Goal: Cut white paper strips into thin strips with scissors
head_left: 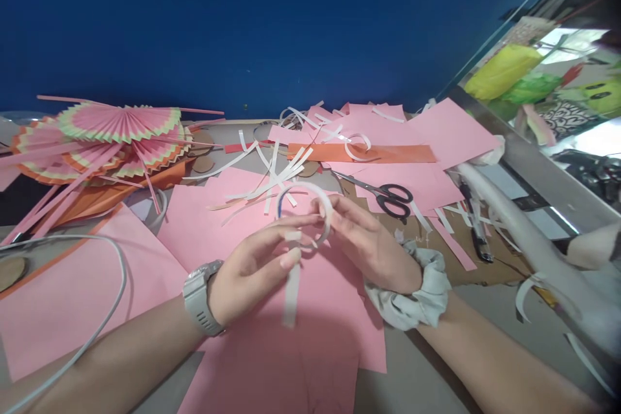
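Note:
My right hand [366, 236] is closed on a thin white ring, which looks like a tape roll [328, 207], gripping its right side. A white strip [291, 294] hangs down from the near side of the ring, between the thumb and fingers of my left hand [255, 259]. The fingertips of my left hand are slightly blurred. Both hands are above a stack of pink paper sheets [334, 343]. Beyond the ring lies a loose pile of narrow white strips [286, 171]. Black-handled scissors [392, 197] rest to the right, past my right hand.
Pleated pink paper fans [123, 123] are piled at the back left. A grey cable [123, 272] loops across the left side. An orange strip [373, 153] lies over more pink sheets at the back. A cutter knife [480, 246] is on the right; a blue wall [252, 26] stands behind.

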`<state>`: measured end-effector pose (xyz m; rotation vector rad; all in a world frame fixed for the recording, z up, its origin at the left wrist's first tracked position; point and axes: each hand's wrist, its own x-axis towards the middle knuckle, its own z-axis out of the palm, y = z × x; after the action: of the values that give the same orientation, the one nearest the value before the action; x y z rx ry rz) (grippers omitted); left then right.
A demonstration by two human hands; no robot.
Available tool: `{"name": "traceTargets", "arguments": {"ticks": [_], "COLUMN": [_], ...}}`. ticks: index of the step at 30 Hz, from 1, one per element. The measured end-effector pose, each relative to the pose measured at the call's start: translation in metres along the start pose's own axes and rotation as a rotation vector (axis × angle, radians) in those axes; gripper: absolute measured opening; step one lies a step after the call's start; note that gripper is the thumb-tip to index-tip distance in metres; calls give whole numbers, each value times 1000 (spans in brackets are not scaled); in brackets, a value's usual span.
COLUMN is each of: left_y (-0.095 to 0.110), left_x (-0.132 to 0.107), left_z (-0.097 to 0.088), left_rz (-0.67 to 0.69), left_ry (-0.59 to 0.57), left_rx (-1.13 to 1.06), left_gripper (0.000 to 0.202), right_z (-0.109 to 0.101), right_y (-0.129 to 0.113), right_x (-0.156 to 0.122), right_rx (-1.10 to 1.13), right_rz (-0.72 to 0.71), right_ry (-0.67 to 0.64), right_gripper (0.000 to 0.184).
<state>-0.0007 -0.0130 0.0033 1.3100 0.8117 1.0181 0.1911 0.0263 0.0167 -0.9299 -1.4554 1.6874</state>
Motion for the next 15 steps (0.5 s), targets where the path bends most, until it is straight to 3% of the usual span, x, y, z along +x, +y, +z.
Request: {"name": "traceTargets", "arguments": {"ticks": [3, 6, 11, 15], "left_y": [-4, -8, -12, -13], "left_x": [7, 15, 19, 19], "left_z": [0, -3, -7, -5], "left_rz": [12, -10, -101, -98], "left_ry": [254, 450, 456, 432], "left_rx": [-65, -182, -298, -349], "left_gripper": [24, 23, 24, 23], "right_z": [-10, -19, -22, -19], "right_y": [-8, -21, -19, -2], "right_x": [0, -1, 0, 5], "right_rx": [-80, -493, -1305, -1508], "right_rz": [-80, -103, -130, -207], "right_ry": [89, 137, 77, -35], "right_gripper": [18, 15, 10, 14]}}
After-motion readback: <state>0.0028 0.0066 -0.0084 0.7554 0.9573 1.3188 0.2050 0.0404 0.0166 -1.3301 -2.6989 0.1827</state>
